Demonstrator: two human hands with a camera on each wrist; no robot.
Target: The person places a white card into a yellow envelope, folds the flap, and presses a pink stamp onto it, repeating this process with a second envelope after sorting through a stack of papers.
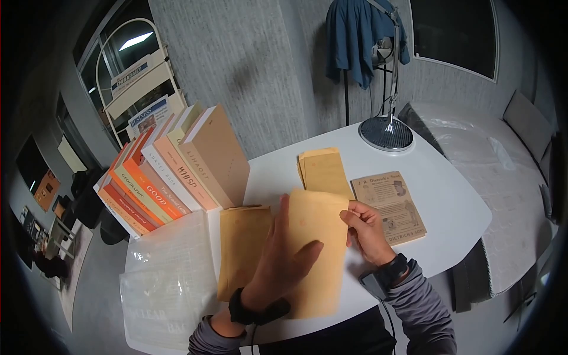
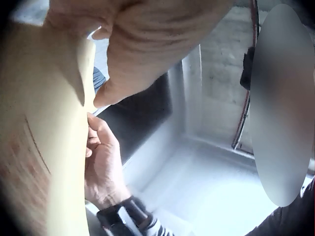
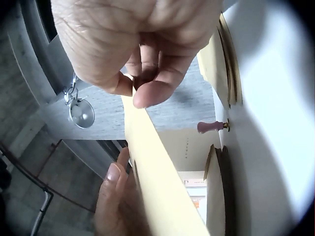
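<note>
A tan kraft-paper envelope is held up over the white table. My right hand pinches its upper right edge between thumb and fingers, seen close up in the right wrist view. With fingers straight and thumb spread, my left hand lies along the envelope's left side. Faint reddish marks show on the paper face in the left wrist view. To the left lies a stack of similar envelopes, partly behind the left hand. More envelopes lie beyond the held one.
A printed vintage-style booklet pile lies at right. Upright books and clear plastic sheets are at left. A lamp base stands at the back. A pink-handled stamp-like tool is on the table.
</note>
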